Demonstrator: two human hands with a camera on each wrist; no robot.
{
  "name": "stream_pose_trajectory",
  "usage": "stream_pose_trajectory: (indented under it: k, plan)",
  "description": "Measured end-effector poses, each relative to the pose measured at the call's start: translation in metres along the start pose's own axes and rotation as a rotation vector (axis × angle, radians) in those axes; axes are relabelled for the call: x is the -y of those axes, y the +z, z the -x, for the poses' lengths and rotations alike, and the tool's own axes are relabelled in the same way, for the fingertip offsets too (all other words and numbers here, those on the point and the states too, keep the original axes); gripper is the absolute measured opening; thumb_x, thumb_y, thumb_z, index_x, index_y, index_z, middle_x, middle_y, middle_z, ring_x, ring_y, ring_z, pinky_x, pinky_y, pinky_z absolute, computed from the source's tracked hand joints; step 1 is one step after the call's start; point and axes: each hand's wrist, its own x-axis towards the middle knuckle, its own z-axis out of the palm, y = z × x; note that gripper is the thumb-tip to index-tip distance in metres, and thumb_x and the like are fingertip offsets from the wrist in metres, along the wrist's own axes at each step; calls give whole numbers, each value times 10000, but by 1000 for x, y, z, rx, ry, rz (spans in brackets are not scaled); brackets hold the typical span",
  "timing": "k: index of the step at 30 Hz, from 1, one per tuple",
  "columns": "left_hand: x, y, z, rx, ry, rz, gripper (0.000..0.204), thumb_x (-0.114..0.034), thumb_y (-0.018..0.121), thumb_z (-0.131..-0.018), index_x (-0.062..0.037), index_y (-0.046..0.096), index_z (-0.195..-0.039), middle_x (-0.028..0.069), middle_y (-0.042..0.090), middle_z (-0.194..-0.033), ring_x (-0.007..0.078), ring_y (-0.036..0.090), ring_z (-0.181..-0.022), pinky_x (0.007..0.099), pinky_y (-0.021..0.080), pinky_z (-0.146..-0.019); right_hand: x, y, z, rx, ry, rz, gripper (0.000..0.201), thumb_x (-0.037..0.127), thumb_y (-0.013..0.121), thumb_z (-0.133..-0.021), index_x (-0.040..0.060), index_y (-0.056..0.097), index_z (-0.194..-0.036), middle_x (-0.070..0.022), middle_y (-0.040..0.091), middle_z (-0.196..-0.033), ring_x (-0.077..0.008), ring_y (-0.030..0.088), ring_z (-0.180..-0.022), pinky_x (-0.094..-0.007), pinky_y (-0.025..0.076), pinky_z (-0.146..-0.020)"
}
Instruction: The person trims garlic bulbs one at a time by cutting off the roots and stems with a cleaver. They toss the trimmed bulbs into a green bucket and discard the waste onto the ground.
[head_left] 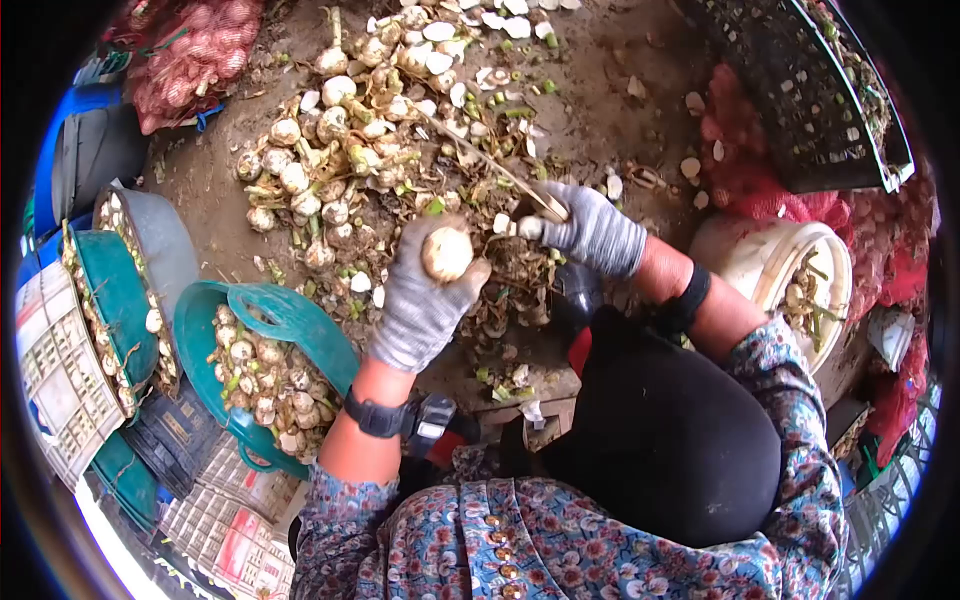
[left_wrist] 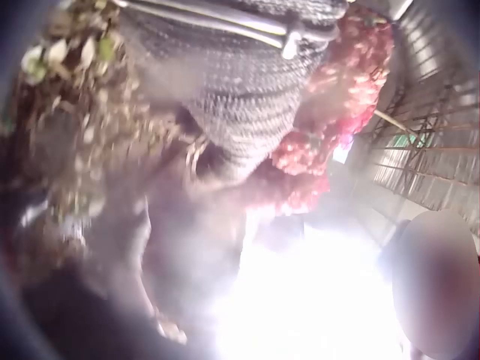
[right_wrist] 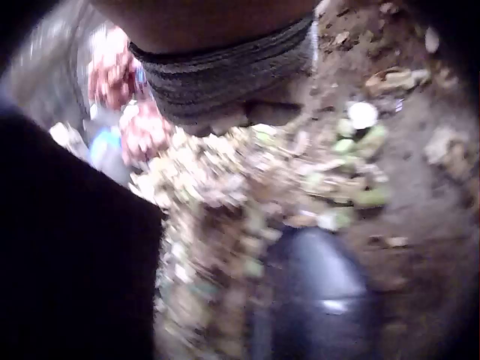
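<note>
My left hand (head_left: 418,310), in a grey knitted glove, holds a pale round garlic bulb (head_left: 447,254) with the thumb along its side. In the gloved right hand (head_left: 597,232) is a knife with a long thin blade (head_left: 490,163), gripped near its base and pointing up and left over the garlic. A heap of untrimmed garlic bulbs (head_left: 330,175) with dry stalks lies on the ground just beyond the left hand. The left wrist view shows blurred glove fabric (left_wrist: 240,97); in the right wrist view only the glove's cuff (right_wrist: 232,75) shows clearly, the fingers hidden.
Left of me stands a teal tub (head_left: 335,340) containing garlic bulbs. A white bucket (head_left: 838,262) with stalk scraps lies tilted at right, below a black crate (head_left: 790,110). Red mesh sacks (head_left: 190,65) sit at the back left. Cut stalks and peelings litter the ground around a dark boot (right_wrist: 319,285).
</note>
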Motion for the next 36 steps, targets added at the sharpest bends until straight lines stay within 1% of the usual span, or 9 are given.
stream_pose_trajectory:
  k: [3,6,11,15,20,24,27,30,36]
  plan:
    - [-7,15,-15,-43,396,-661,786,-91,828,-652,-93,465,-1349,161,483,-1323,351,516,-1198,425,455,-1030,30,-4,1,280,196,-235,543,463,722,-884,31,629,-1199,-38,675,-933,-122,612,-916,-302,509,-823]
    - [-8,20,-13,-37,419,-732,972,-200,829,-693,-52,301,-1497,193,393,-1410,374,398,-1316,483,321,-1128,30,6,-8,127,-139,-247,453,348,802,-833,56,647,-1144,-44,687,-1010,-121,606,-946,-317,502,-875]
    - [12,6,-3,-77,-351,478,901,-509,725,-836,-14,332,-1478,124,433,-1401,253,444,-1288,400,392,-1078,26,3,3,53,-119,-132,553,278,868,-771,68,609,-1212,-27,681,-1069,-116,603,-1031,-316,488,-934]
    - [43,21,-23,156,-493,978,304,-326,516,-1003,-55,589,-885,77,631,-849,191,608,-679,289,500,-665,25,9,7,86,-289,193,582,387,876,-717,59,597,-1108,-124,653,-980,-286,656,-930,-366,513,-825]
    - [89,-4,-11,-141,-162,80,227,-255,570,-996,-44,622,-1060,69,658,-979,155,619,-855,298,519,-775,30,0,18,-35,-372,369,506,475,771,-799,86,611,-1082,-153,668,-913,-367,660,-874,-431,528,-765]
    - [-15,-8,0,-110,-283,157,283,-267,605,-998,-55,618,-1184,34,658,-1027,124,567,-830,305,499,-754,5,-3,6,107,31,338,417,327,766,-822,47,627,-1098,-164,682,-815,-355,669,-773,-403,528,-718]
    - [-41,-91,46,-188,51,-619,452,-412,622,-962,-9,655,-1165,147,684,-1103,276,644,-973,360,505,-874,-2,-10,11,50,229,589,458,342,735,-839,35,629,-1163,-202,699,-904,-382,686,-840,-453,545,-747]
    - [-136,-162,70,71,-576,-839,463,-319,667,-926,-35,588,-1283,196,676,-1117,318,633,-1088,408,471,-983,-19,-6,15,9,171,523,411,311,730,-861,48,630,-1161,-207,689,-882,-383,669,-807,-434,533,-722]
    - [-150,-199,49,33,-183,-1206,401,-213,650,-938,-72,572,-1305,130,667,-1212,288,643,-1104,367,495,-973,1,0,5,-4,97,579,441,306,747,-854,43,610,-1180,-206,683,-856,-377,671,-786,-436,527,-708]
